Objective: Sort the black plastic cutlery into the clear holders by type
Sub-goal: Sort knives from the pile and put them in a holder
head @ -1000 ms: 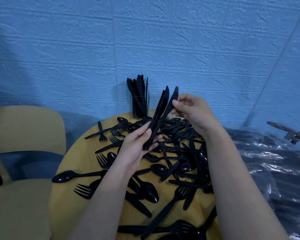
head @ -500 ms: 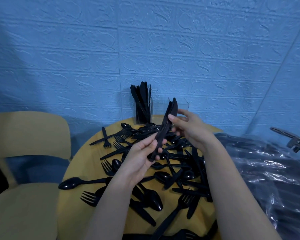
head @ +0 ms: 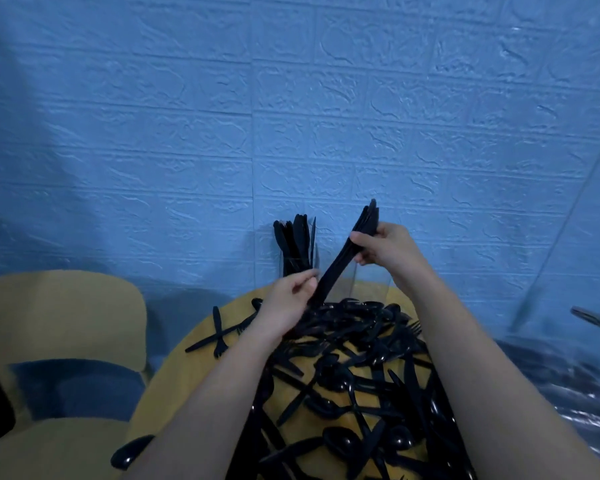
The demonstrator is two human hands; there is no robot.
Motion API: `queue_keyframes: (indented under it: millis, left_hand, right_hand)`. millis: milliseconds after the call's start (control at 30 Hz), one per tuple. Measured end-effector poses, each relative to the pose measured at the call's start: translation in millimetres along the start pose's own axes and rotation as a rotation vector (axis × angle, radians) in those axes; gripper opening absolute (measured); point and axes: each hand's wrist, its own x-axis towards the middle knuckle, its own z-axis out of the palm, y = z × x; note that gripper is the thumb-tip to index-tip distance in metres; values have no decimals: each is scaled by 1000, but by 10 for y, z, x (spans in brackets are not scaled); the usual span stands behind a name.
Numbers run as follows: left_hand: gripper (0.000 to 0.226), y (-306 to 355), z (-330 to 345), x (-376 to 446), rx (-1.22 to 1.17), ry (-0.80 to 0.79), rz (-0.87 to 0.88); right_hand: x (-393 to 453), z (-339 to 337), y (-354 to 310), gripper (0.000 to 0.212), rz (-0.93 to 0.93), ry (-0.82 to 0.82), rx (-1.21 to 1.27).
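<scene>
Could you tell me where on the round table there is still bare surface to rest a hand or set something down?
The table's left edge is bare wood, between the two crossed pieces and the lone spoon near the front. The middle and right are crowded with the loose cutlery pile; the back holds the filled holder.

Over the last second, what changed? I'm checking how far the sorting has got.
Both hands carried the bundle of knives away from the pile, toward the holders at the wall. The right hand still pinches its upper part; the left hand steadies its lower end. The filled holder and loose cutlery on the table stayed put.
</scene>
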Motion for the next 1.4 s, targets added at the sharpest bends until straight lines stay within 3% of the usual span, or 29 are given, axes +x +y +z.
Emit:
queue_keyframes:
  millis: [133,300,533,600,700,800,867,967,1033,1200,1300,1400]
  left_hand:
    - [42,-138,-211,495,507,184,131]
    - [57,-303,-312,878,816,148,183]
    - [50,-420,-301,852,811,94,190]
    - [51,-443,-297,830,784,78,184]
    - [50,-451,-286,762,720,90,187]
    - [42,-443,-262,664,687,136,220]
    - [31,-407,-198,581,675,138,249]
    - [19,-301,5,402,644,-59,286]
    - [17,-232,209,273,661,-244,276]
    - [33,-193,623,138,803,-450,96]
    - [46,-186,732,92,988,-486,65]
    - [30,-151,773,80,1066,-480,39]
  right_hand:
    - [438,48,-112,12,-122,117,-49]
    - [939,283,-159,5,-277,230,-115]
    - [1132,675,289,24,-208,-38,-552]
    - [1101,673,389,38,-152,-154,-722]
    - [1008,557,411,62,-86,-243,-774]
    - [834,312,312,65,-89,-268,-793]
    - [679,78,275,55,-102,-274,-846]
    - [428,-278,329,22,-122,-322,-964]
    - [240,-468,390,12,-76,-375,-1081]
    - [-98,-690,650,18,72,-477,-1294]
    - [-229,-708,760,38,77,-499,-1376]
    - [-313,-710,828,49,53,-521,-1443]
